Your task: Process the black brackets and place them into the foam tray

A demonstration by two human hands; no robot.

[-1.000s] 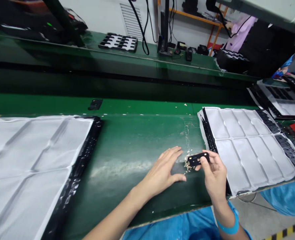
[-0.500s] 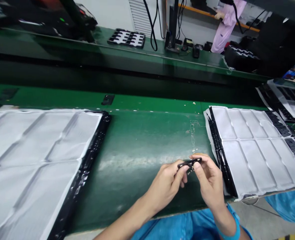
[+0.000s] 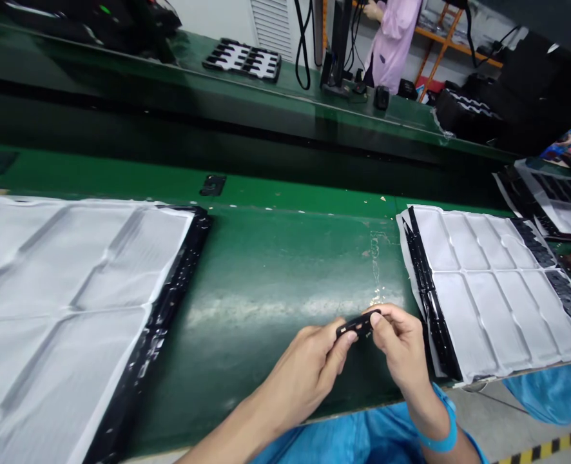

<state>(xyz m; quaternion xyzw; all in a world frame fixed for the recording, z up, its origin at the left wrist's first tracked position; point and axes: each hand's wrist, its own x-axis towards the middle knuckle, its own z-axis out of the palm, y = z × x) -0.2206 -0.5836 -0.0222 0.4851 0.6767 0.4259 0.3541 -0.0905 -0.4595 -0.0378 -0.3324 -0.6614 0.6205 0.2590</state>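
Blue clothing (image 3: 348, 441): on the worker, below the bench edge.
Wristband (image 3: 441, 438): light blue, round the right wrist.
Left hand (image 3: 309, 367): fingers narrowed, thumb and fingers pinching the near left end of the black part.
Right hand (image 3: 401, 341): narrow pinch too, thumb and fingers on the other end of the same piece.
Black part (image 3: 356, 327): small, slim, lighter spots on its edge; held up between both hands, tilted, right end higher; sits over the bench, between the two big stacks.
Bench (image 3: 251, 367): green, shiny, scuffed.
Pale crumbs (image 3: 377, 298): scattered just beyond the right hand's fingers; can't tell what they are.
Left stack (image 3: 96, 277): black trays, white ribbed sheet on top, well apart from the hands.
Right stack (image 3: 498, 290): same sort, dark pieces showing along its far right side; near the right hand.
Flat black piece (image 3: 212, 185): alone on the bright green strip beyond the left stack.
Back ledge (image 3: 305, 93): green, raised.
Black-and-white tray (image 3: 241, 59): on that ledge, slotted.
Other person (image 3: 396, 38): pink garment, behind the ledge.
Wall vent (image 3: 272, 29): slatted, farther back.
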